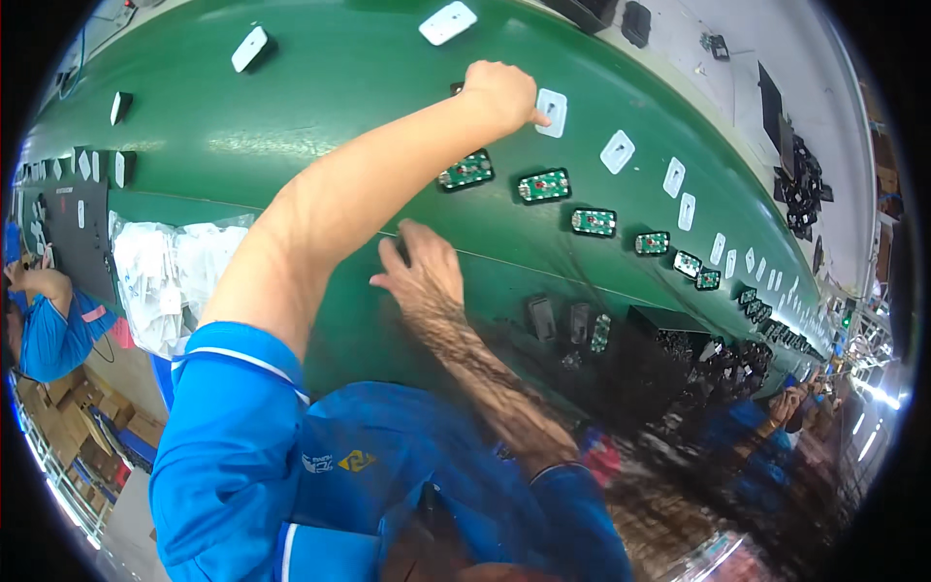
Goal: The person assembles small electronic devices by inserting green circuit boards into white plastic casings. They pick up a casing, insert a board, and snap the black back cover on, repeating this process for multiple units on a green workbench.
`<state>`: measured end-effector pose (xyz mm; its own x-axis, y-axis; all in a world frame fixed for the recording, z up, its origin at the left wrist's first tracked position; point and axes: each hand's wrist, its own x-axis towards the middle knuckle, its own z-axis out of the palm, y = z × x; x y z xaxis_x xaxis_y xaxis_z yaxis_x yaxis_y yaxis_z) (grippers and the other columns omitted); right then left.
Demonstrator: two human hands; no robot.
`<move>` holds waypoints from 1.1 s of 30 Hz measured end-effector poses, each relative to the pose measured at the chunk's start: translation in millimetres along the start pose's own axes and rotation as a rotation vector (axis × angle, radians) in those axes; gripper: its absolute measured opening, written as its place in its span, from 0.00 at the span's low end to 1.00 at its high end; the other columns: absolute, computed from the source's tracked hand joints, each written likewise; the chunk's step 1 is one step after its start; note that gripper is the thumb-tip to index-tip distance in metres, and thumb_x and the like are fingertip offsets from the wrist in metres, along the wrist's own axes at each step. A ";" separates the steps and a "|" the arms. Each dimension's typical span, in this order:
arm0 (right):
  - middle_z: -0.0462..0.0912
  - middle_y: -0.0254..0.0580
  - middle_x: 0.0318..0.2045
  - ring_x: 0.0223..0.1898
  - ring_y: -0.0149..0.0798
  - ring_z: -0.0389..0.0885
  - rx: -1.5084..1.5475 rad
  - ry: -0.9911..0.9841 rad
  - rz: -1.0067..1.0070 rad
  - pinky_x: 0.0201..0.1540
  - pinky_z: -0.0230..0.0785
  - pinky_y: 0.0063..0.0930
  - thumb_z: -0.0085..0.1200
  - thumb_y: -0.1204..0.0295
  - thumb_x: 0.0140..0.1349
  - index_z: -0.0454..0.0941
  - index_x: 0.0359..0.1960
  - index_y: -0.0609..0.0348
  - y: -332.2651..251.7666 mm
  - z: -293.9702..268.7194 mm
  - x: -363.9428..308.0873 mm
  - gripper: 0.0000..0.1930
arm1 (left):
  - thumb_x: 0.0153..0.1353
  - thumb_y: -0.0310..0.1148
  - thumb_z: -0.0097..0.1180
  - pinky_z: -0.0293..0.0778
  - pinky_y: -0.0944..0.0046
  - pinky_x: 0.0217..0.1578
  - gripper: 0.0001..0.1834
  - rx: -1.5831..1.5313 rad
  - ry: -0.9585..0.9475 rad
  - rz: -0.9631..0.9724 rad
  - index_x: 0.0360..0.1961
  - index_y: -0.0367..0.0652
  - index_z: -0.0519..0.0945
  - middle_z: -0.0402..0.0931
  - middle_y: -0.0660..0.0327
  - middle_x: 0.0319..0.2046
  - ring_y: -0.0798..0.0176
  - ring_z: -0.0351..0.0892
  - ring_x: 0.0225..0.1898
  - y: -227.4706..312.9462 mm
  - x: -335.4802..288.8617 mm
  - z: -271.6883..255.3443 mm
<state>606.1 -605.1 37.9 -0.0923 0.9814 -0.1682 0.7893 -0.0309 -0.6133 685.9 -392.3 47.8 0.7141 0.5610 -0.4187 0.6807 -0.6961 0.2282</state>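
Note:
My left arm stretches over the green work surface (320,87), and my left hand (499,97) is closed with its back up. One digit sticks out against a white oval-cornered cover (553,114). A dark edge (456,88) shows at the hand's other side; what the fingers hold is hidden. Below that wrist lies a black case with a green circuit board (466,171), and another such case (545,185) is to its right. Nearer my body, my right hand (427,267) is open, fingers apart, over the surface, holding nothing visible.
White covers (617,152) and board-filled cases (593,222) run in rows toward the right. A plastic bag of white pieces (160,281) sits left of my arm. Dark housings (542,317) and a black bin (669,330) are at right. A co-worker's blue sleeve (58,335) shows far left.

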 end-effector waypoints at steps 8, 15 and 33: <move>0.64 0.52 0.59 0.61 0.49 0.61 -0.276 0.001 -0.270 0.59 0.60 0.36 0.47 0.71 0.56 0.70 0.55 0.60 24.0 14.3 -29.1 0.22 | 0.50 0.61 0.59 0.78 0.52 0.36 0.37 0.242 0.036 -0.079 0.46 0.36 0.75 0.80 0.55 0.38 0.57 0.82 0.41 41.8 57.7 30.5; 0.72 0.48 0.51 0.53 0.48 0.70 -0.343 -0.163 -0.276 0.51 0.68 0.32 0.50 0.66 0.57 0.71 0.53 0.59 35.4 4.9 -32.6 0.22 | 0.50 0.55 0.63 0.78 0.58 0.37 0.33 0.354 0.106 0.037 0.45 0.37 0.74 0.78 0.54 0.41 0.56 0.81 0.41 39.3 61.4 39.2; 0.79 0.45 0.45 0.43 0.45 0.76 -0.047 0.484 0.089 0.47 0.69 0.34 0.59 0.77 0.53 0.74 0.51 0.59 164.5 -150.5 56.9 0.21 | 0.48 0.31 0.62 0.77 0.58 0.34 0.37 0.287 0.219 0.446 0.63 0.52 0.65 0.71 0.64 0.52 0.57 0.79 0.38 -54.1 33.7 16.1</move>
<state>822.1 -525.8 43.6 0.2608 0.9510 0.1659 0.8086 -0.1213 -0.5757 670.6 -342.9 7.2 0.9601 0.2435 -0.1377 0.2560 -0.9633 0.0809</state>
